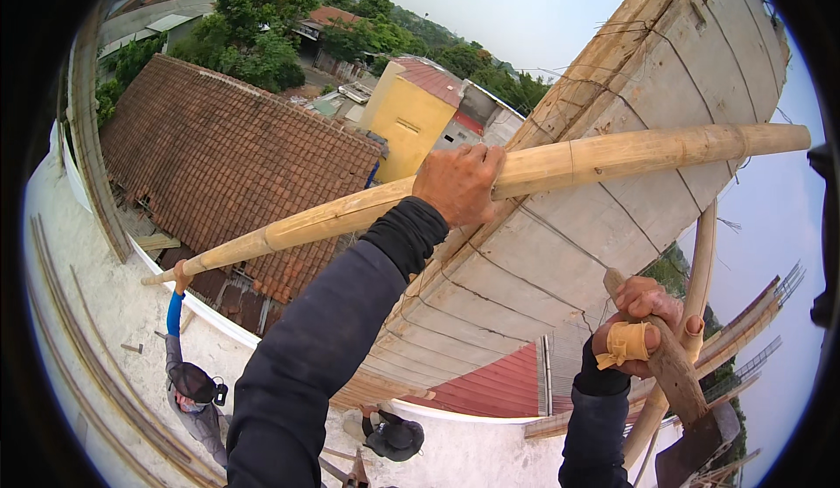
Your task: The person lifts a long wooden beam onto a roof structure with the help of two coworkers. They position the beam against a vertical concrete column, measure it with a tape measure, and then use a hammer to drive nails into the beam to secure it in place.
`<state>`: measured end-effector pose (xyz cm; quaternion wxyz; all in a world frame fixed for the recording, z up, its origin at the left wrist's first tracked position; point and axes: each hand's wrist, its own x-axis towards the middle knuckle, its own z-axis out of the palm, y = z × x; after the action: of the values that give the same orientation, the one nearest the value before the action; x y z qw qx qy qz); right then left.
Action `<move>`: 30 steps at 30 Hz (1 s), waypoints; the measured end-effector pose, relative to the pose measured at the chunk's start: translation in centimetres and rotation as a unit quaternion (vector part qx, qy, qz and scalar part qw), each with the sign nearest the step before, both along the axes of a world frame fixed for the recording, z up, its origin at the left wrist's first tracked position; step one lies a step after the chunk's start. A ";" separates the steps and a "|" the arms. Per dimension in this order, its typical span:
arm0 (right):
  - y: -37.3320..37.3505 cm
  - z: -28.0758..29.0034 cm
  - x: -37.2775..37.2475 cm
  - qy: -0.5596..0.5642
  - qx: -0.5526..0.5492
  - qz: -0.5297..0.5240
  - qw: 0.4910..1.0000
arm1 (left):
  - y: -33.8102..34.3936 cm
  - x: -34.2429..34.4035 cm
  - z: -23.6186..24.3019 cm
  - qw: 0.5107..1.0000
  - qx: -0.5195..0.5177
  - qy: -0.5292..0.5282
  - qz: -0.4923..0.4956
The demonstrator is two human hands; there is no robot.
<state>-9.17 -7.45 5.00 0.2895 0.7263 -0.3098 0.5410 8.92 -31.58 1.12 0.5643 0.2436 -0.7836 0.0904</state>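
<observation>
My left hand (459,182) is closed over a long pale bamboo pole (630,157), which slants from the upper right down to the left. My right hand (643,313), with a yellow wrap around one finger, grips the wooden handle of a hatchet (675,370). Its broad dark metal head hangs below, partly cut off by the picture's rim. Just beside that hand stands a second bamboo pole (703,252); whether my fingers touch it I cannot tell. Behind both hands rises a grey panelled column form (604,234) with timber edges, bound by several wires.
Below at left, a co-worker (197,392) in a dark cap has a raised hand at the pole's lower end. Another person (394,435) is lower down near the middle. Timber strips (87,339) lie on the pale floor. A tiled roof (236,164) lies beyond the white edge.
</observation>
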 end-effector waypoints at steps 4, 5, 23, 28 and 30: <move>-1.7 -0.8 0.0 -0.011 0.068 -0.374 0.925 | 0.2 0.0 -0.1 1.000 -0.012 0.000 0.005; -1.2 -0.8 0.3 -0.080 0.092 -0.308 0.944 | 0.1 0.2 0.1 0.999 -0.029 0.023 0.021; -1.8 -0.1 -0.9 -0.011 0.098 -0.208 0.973 | 0.4 0.2 0.3 1.000 0.009 0.007 -0.004; -1.7 -1.1 -0.3 -0.046 0.092 -0.309 0.946 | 0.2 0.3 0.4 1.000 0.003 -0.011 0.011; -1.0 -1.3 -0.6 -0.001 0.056 -0.301 0.952 | 0.2 0.3 0.4 1.000 -0.005 -0.007 0.012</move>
<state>-9.79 -8.48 3.70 0.3978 0.6137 -0.5443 0.4110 9.21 -31.42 1.53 0.5587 0.2495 -0.7843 0.1024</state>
